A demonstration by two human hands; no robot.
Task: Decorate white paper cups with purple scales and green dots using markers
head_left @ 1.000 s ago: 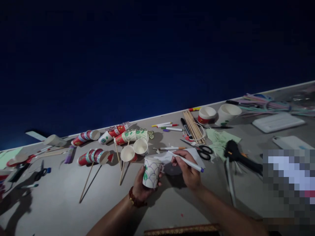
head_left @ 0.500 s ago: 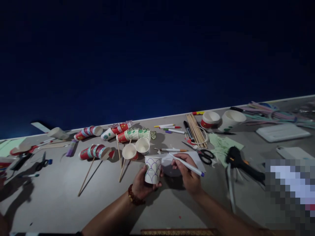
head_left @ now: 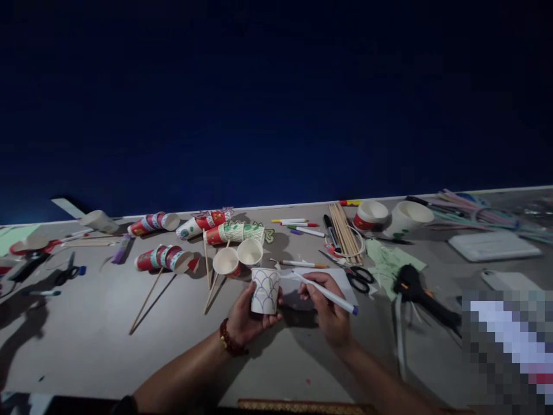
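Note:
My left hand [head_left: 247, 314], with a beaded bracelet at the wrist, is wrapped round a white paper cup [head_left: 265, 291]. The cup stands nearly upright and bears a purple scale pattern drawn in curved lines. In my right hand [head_left: 329, 305] is a white marker [head_left: 330, 295] with a purple end, its tip pointing up and left toward the cup. A gap separates the tip from the cup. Beneath the right hand lies a sheet of white paper [head_left: 344, 283]. Two open paper cups, one in front [head_left: 226, 262] and one beside it [head_left: 250, 253], stand just behind the held cup.
Decorated cup figures on sticks [head_left: 164, 258] lie to the left. Several markers [head_left: 298, 225], wooden sticks [head_left: 344, 233] and black-handled scissors [head_left: 360, 279] lie behind my right hand. A black glue gun [head_left: 425, 297] and green paper [head_left: 389, 262] are to the right. A dark blue wall or panel [head_left: 276, 104] rises behind the table.
The view has tilted slightly. The held cup is turned a little, showing a green mark at its right side. Both hands keep their grips, and the marker stays near the cup.

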